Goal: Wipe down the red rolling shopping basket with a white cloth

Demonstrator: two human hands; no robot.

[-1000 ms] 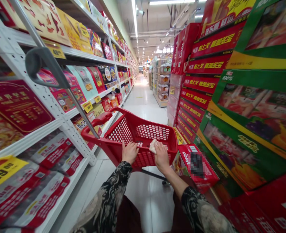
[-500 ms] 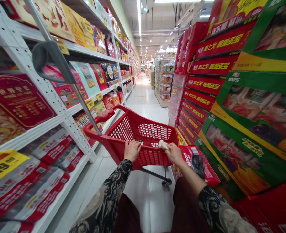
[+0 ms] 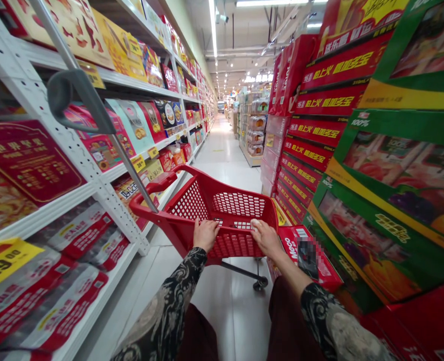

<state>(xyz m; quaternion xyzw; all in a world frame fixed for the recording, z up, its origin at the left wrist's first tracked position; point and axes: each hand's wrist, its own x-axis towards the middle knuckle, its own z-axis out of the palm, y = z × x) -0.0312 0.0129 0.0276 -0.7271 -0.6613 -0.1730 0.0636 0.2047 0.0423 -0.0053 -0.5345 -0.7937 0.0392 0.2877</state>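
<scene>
A red plastic shopping cart [image 3: 233,245] with mesh walls stands sideways in front of me. My left hand [image 3: 205,235] is closed over its near rim, fingers curled to the inside. Farther right along that rim, my right hand [image 3: 266,237] is also closed on the edge. A small pale patch shows at its fingertips; whether it is the white crumpled tissue seen earlier, I cannot tell. Inside, the visible part of the basket floor holds nothing. The cart's red handle [image 3: 163,183] is on the left, apart from both hands.
A metal pole with a grey grip [image 3: 79,100] rises at the cart's left end. White shelves [image 3: 111,173] of packaged food line the left side. Stacked green juice boxes [image 3: 391,235] and red drink cartons [image 3: 314,128] flank the right. A tiled aisle [image 3: 224,150] runs ahead.
My right hand has shifted slightly left and settled over the rim. The white crumpled tissue that stuck out of it is now mostly out of sight. My left hand has stayed put.
</scene>
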